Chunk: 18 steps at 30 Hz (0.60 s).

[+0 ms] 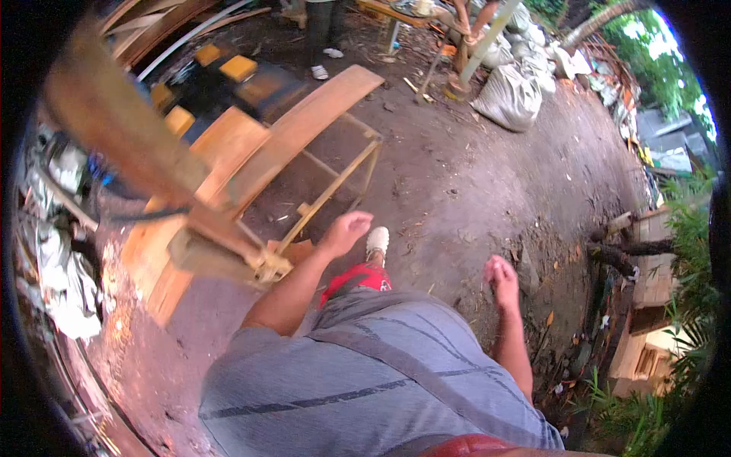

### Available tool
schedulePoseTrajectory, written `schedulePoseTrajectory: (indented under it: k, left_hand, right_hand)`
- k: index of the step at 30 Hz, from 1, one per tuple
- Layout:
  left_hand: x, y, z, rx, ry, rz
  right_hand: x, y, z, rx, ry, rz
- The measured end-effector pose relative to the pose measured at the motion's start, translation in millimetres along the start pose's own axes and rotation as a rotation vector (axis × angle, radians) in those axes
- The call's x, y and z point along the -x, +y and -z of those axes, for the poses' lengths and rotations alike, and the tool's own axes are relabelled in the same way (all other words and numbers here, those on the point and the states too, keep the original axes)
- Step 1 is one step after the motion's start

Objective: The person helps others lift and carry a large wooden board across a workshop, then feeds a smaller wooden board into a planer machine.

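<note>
My left hand (348, 231) is raised over the dirt ground, its fingers curled together, near the wooden frame (329, 194) of a bench-like stand. Whether anything is in it is too small to tell. On the right, my right hand (500, 276) hangs beside my body above bare soil, slightly blurred, with its fingers loosely bent. It touches no object that I can make out. Long wooden planks (304, 114) lie on the stand to the left of my left hand. A light shoe (378, 239) shows on the ground between the hands.
A wooden post (122, 114) rises close at the left. Filled sacks (512, 97) lie at the back right. Yellow blocks (237, 68) sit at the upper left. Another person's legs (320, 34) stand behind the planks. A tree branch (613, 255) and plants line the right side.
</note>
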<state>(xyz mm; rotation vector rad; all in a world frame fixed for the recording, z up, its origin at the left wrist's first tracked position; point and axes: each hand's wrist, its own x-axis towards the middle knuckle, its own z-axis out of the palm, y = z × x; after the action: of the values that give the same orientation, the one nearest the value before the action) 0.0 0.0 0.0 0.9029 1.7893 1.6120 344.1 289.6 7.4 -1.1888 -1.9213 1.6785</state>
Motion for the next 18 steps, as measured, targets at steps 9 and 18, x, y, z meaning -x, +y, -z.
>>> schedulePoseTrajectory:
  k: [9, 18]
  left_hand:
    - [-355, 250, 35, 0.102, -0.017, -1.117]
    - [-369, 442, 21, -0.404, -0.013, -2.131]
  right_hand:
    - [-124, -347, 73, 0.195, 0.308, 0.993]
    - [-228, -527, 93, 0.339, -0.102, 2.096]
